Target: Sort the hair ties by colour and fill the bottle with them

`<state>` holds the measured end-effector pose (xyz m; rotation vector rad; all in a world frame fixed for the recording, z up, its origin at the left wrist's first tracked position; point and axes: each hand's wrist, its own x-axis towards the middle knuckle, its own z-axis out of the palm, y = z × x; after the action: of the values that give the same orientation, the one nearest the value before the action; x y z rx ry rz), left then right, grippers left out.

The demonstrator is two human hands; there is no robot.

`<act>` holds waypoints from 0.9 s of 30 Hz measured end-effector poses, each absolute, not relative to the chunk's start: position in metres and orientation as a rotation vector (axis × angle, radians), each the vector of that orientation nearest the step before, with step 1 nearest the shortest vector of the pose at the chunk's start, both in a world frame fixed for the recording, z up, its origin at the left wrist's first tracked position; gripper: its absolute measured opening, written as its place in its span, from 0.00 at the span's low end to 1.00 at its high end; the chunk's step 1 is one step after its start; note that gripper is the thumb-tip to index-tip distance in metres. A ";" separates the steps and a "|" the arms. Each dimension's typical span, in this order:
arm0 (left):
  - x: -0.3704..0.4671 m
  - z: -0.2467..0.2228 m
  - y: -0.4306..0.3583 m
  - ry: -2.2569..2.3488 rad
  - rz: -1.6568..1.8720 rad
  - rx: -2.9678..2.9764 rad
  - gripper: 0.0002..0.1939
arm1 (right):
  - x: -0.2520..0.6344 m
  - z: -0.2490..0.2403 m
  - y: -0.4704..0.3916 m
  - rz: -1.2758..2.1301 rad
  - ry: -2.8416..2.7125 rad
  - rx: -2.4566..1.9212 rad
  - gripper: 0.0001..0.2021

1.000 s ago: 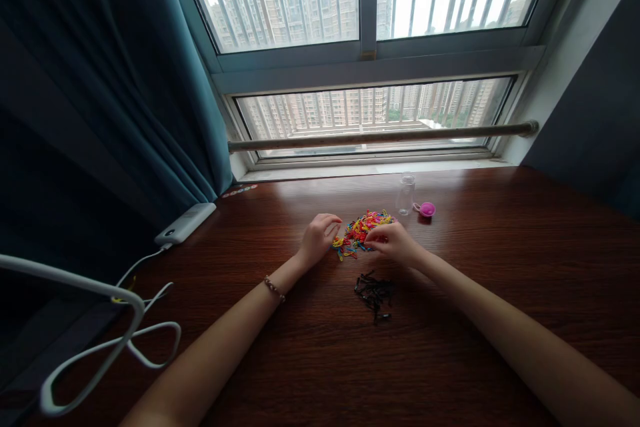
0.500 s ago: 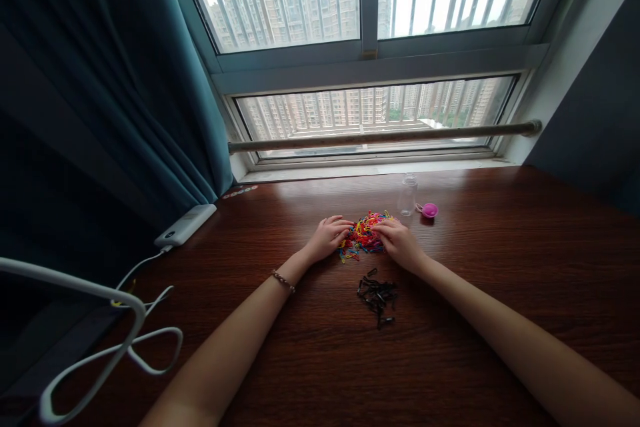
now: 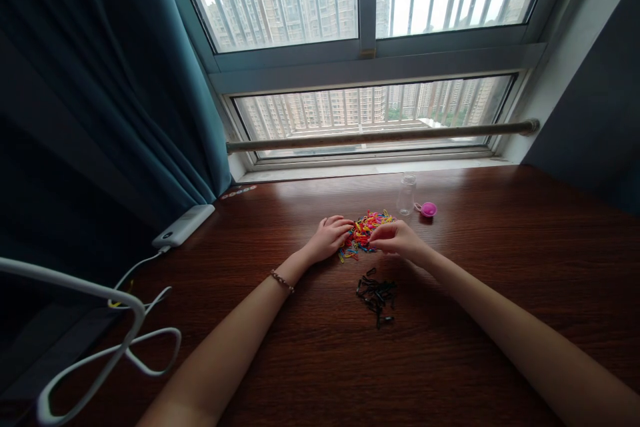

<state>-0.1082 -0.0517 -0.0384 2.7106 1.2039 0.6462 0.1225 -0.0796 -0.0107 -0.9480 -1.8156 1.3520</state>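
Note:
A heap of small, bright, loop-shaped pieces in red, yellow, pink and blue lies on the brown table. My left hand rests flat at the heap's left edge, fingers stretched over it and apart. At the right side, my right hand has thumb and fingers pinched together over the heap; whatever is between the tips is too small to make out. Nearer to me lies a separate small pile of black, narrow loop-like pieces, touched by neither hand.
Behind the heap stands a clear bottle without its lid, with a pink cap beside it. A white power strip and its looped white cable lie at left, near the blue curtain. The window is at the back.
My right hand has turned and shifted slightly toward me and to the left, its fingers now pinched. My left hand has stayed in place on the heap.

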 end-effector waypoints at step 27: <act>-0.090 -0.020 -0.081 0.963 1.030 2.522 0.11 | 0.175 -0.014 -0.046 0.799 -2.274 -0.992 0.10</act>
<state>-0.0902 -0.0812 -0.0204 2.5217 0.9632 1.0304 0.1750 -0.0465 -0.0141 -0.9920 -2.2743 0.7988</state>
